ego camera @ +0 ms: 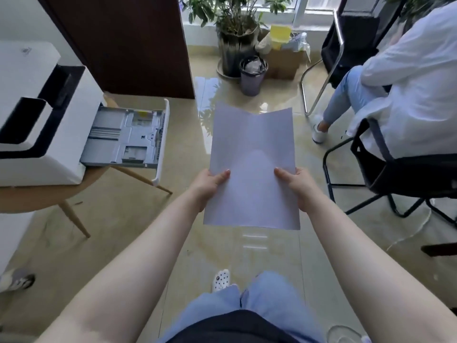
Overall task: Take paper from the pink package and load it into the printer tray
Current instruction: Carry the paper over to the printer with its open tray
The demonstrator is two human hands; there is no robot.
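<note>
A thin stack of white paper (252, 154) hangs in the air in front of me, its far edge sagging in the middle. My left hand (209, 185) grips its left edge and my right hand (298, 185) grips its right edge, thumbs on top. To the left, the white printer (37, 115) sits on a round wooden table (49, 191). Its grey paper tray (128, 137) is pulled out toward the right and holds no paper. The pink package is not in view.
A seated person in a white shirt (408, 78) occupies a black chair (395, 174) at right. A potted plant (235, 33), a grey bin (252, 75) and a cardboard box (284, 60) stand at the back. Glossy tiled floor lies between me and the tray.
</note>
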